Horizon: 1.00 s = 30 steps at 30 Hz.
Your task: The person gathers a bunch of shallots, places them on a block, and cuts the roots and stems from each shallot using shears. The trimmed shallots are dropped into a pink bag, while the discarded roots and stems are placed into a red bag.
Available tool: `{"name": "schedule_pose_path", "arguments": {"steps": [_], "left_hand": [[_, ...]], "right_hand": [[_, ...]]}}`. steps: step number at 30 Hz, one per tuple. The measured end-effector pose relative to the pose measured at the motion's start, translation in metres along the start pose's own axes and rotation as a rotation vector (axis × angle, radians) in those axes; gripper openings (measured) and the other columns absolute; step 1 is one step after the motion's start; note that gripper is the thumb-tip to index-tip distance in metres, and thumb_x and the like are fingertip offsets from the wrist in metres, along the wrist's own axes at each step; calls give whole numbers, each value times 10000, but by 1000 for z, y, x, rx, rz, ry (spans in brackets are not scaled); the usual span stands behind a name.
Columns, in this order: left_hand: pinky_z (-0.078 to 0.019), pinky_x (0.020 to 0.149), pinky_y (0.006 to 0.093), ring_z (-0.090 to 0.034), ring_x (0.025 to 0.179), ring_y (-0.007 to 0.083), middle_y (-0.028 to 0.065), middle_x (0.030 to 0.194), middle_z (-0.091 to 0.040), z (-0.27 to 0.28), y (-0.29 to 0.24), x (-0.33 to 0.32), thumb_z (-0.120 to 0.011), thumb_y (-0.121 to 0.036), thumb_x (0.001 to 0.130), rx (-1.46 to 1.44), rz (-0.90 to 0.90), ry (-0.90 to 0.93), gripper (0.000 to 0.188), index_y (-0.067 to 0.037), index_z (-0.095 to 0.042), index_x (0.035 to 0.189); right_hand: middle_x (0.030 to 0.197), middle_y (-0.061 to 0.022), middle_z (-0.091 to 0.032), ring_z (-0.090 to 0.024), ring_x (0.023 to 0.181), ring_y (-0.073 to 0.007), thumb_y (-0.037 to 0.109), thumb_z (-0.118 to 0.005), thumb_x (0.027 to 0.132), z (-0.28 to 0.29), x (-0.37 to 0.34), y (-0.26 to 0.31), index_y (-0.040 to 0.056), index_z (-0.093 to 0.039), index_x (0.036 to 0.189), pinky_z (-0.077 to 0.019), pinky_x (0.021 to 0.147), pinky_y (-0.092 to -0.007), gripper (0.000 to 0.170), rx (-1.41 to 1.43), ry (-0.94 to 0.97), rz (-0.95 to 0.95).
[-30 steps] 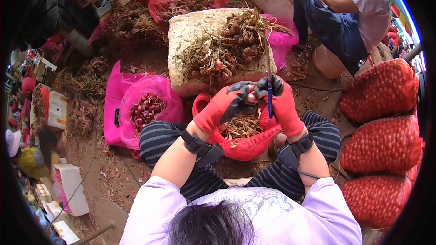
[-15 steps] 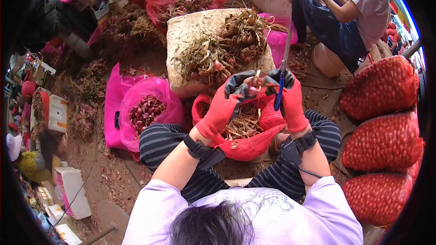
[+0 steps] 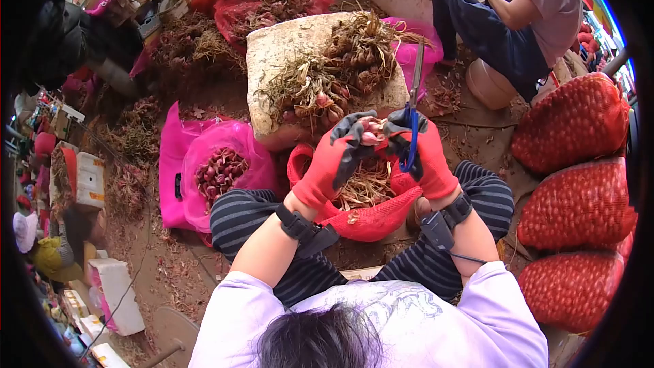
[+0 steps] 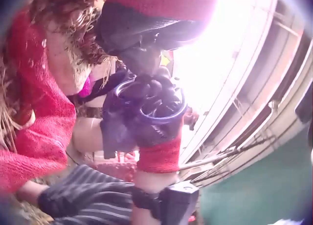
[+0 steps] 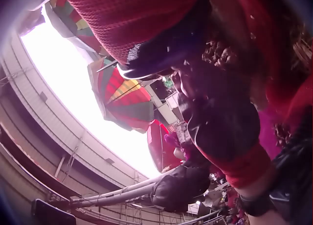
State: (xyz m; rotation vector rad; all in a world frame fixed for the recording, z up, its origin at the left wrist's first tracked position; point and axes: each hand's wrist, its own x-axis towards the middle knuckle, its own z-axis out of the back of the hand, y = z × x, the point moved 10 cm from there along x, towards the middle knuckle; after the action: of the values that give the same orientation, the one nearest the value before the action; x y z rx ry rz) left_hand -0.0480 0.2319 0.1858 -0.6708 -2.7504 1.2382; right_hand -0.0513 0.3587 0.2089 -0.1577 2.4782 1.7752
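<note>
In the head view both hands meet over a red mesh bag (image 3: 371,221) of dry stalk trimmings (image 3: 366,187). They wear red gloves with black coating. My left hand (image 3: 332,160) holds a small cluster of pinkish shallots (image 3: 371,131) in its fingers. In my right hand (image 3: 428,153) is a pair of scissors (image 3: 413,126), blades pointing up and away. The left wrist view shows the scissors' blue handle loops (image 4: 164,119) around the right fingers. Right fingertips are right at the shallots, partly hiding them.
A pale foam block (image 3: 272,48) ahead bears bunches of dried shallots (image 3: 310,88). To the left sits a pink bag (image 3: 255,146) with loose shallots (image 3: 221,170). Full red mesh sacks (image 3: 572,211) line the right side. Another person (image 3: 507,27) sits at the far right.
The hands parted slightly, then came together again at the shallots. The scissors swung in the right hand, and their blades now stand nearly upright.
</note>
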Motion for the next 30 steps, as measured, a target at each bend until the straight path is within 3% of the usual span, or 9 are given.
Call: {"name": "schedule_pose_path", "arguments": {"steps": [7, 10, 13, 16, 19, 24, 25, 26, 30], "left_hand": [[-431, 687, 219, -545, 840, 132, 16, 980, -538, -19, -2, -3, -597, -108, 866, -314, 64, 188, 422, -45, -447, 1255], [-426, 660, 204, -540, 788, 103, -10, 906, -539, -6, 10, -1, -587, -154, 892, -142, 46, 86, 325, -53, -507, 1190], [-459, 721, 214, -531, 848, 89, -7, 961, -539, 2, 16, 1, -490, -207, 959, 153, -17, 117, 271, -40, -492, 1173], [-470, 750, 223, -535, 832, 77, -11, 960, -553, 5, 30, 1, -484, -206, 965, -392, 153, 117, 254, -36, -511, 1151], [-474, 760, 221, -546, 841, 73, 2, 974, -579, -2, 12, -6, -504, -179, 956, 128, 26, 7, 273, -13, -505, 1173], [-468, 785, 219, -548, 887, 77, 32, 1038, -582, 8, -13, -7, -530, -48, 923, 296, -215, -118, 302, 30, -490, 1212], [-467, 790, 219, -546, 895, 76, 37, 1043, -582, 8, -21, -8, -534, -27, 916, 378, -271, -126, 313, 37, -488, 1218], [-467, 755, 200, -551, 880, 57, 17, 1005, -617, 18, -17, -1, -621, -42, 855, 280, -307, -84, 303, 11, -557, 1147], [-463, 772, 205, -558, 889, 64, 27, 1022, -625, 16, -6, -2, -586, -37, 876, 119, -134, -80, 276, 20, -557, 1144]], "right_hand": [[855, -7, -637, -585, 724, -76, 80, -688, 796, -10, 1, 25, 19, -582, 1030, -490, 628, -224, 264, -84, 79, 135], [899, -24, -652, -602, 827, -97, 89, -711, 778, -18, -4, 24, 14, -573, 1041, -480, 744, -257, 306, -384, 98, 166], [909, -37, -658, -608, 833, -92, 84, -715, 768, -25, -8, 25, 23, -567, 1029, -474, 755, -249, 307, -312, 100, 188], [921, -33, -657, -609, 842, -96, 71, -698, 779, -22, -6, 26, 26, -562, 1036, -474, 766, -252, 294, -412, 75, 320], [937, -32, -654, -607, 843, -98, 70, -673, 804, -17, -3, 16, 26, -558, 1063, -472, 768, -241, 286, -317, 75, 268], [964, -40, -644, -592, 835, -73, 53, -595, 858, 4, 8, 3, 26, -556, 1077, -482, 731, -232, 223, -30, 21, 211], [958, -40, -634, -583, 840, -69, 35, -603, 849, 15, 11, 8, 25, -557, 1068, -485, 723, -242, 224, -183, -58, 216], [942, -31, -629, -578, 840, -72, 32, -622, 834, 13, 10, 16, 26, -556, 1057, -483, 726, -243, 233, -201, -22, 253], [897, -8, -614, -563, 835, -80, 33, -680, 786, -30, -11, 49, 27, -561, 1004, -477, 731, -248, 249, -404, 138, 363]]}}
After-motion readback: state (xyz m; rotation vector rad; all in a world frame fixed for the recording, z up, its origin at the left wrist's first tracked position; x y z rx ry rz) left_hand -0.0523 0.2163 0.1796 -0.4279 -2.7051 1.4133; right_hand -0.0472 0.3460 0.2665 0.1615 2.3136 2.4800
